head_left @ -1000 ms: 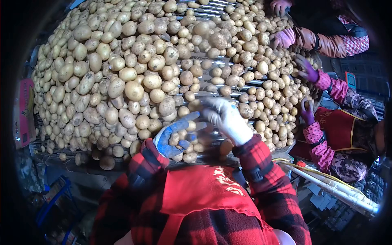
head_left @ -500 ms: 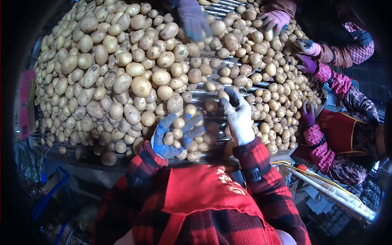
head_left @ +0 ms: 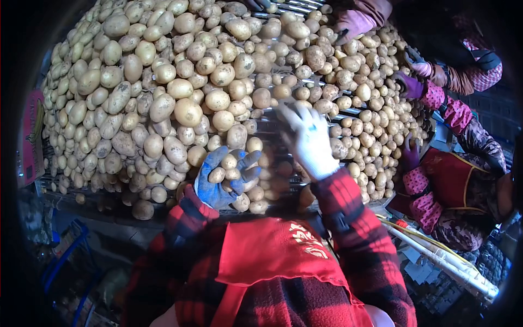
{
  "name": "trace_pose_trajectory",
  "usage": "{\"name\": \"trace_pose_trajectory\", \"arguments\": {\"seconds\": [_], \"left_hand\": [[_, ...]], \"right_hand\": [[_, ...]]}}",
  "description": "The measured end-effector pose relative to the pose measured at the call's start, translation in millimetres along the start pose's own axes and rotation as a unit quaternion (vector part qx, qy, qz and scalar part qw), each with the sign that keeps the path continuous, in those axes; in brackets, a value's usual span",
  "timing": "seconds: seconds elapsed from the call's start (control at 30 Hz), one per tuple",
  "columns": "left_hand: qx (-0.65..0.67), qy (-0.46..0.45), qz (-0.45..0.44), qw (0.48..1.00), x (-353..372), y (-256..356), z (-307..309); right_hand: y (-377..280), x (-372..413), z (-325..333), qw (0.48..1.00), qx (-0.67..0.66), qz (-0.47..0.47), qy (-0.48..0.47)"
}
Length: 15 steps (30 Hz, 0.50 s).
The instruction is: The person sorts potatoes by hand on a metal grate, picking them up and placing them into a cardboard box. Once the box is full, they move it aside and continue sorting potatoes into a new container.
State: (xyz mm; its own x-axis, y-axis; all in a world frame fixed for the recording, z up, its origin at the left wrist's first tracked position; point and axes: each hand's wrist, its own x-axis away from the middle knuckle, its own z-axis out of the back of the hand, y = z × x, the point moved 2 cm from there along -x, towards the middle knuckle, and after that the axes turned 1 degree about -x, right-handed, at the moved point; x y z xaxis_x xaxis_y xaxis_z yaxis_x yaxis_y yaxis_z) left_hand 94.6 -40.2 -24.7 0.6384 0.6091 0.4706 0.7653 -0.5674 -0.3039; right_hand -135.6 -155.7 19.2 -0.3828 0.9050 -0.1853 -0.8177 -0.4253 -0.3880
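My left hand (head_left: 220, 182), in a blue glove, is cupped palm up around several small potatoes (head_left: 224, 170) at the near edge of the pile. To its right, my right hand (head_left: 308, 136) wears a white glove with grey fingers. Back side up, it hovers over a gap in the potatoes where metal rollers (head_left: 267, 126) show. Its fingers stretch forward and to the left, a little smeared by motion, and I see nothing in them. Larger potatoes (head_left: 188, 112) are heaped to the left, smaller ones (head_left: 372, 128) to the right.
Across the table, a co-worker's pink-gloved hand (head_left: 354, 23) rests at the potatoes. More co-workers' gloved hands, one of them purple (head_left: 408, 85), line the right edge. A pink box (head_left: 34, 139) stands at the far left. Pale poles (head_left: 441, 256) lie at the lower right.
My right hand has turned over and shifted slightly up; the potato at its fingertips no longer shows. My left hand moved slightly left with its potatoes. The co-worker's hand at the top middle drew back.
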Motion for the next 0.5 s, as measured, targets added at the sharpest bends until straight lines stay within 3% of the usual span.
{"name": "trace_pose_trajectory", "arguments": {"seconds": [0.07,0.13,0.23,0.27,0.3,0.37,0.43,0.5], "left_hand": [[-0.012,0.01,0.006,1.0,-3,-4,-7],[-0.01,-0.114,0.046,0.992,-2,-7,-2],[-0.067,-0.089,0.038,0.993,10,-10,-5],[-0.053,-0.086,0.037,0.994,12,-9,7],[-0.043,-0.087,0.036,0.995,12,-4,17],[-0.231,-0.007,-0.034,0.972,13,7,38],[-0.229,-0.001,-0.036,0.973,9,6,41],[-0.047,-0.066,0.031,0.996,2,-2,-7]], "right_hand": [[1,-34,-39,0.997,-0.003,0.074,0.021],[25,-50,-75,0.986,0.059,0.159,0.008],[60,-66,-47,0.997,0.031,0.065,0.007],[72,-64,-38,0.999,0.013,-0.021,0.041],[81,-63,-28,0.992,0.079,-0.033,0.093],[84,-65,-5,0.967,0.165,-0.038,0.19],[68,-48,4,0.978,0.122,0.003,0.167],[40,-36,-6,0.99,0.105,0.031,0.088]]}}
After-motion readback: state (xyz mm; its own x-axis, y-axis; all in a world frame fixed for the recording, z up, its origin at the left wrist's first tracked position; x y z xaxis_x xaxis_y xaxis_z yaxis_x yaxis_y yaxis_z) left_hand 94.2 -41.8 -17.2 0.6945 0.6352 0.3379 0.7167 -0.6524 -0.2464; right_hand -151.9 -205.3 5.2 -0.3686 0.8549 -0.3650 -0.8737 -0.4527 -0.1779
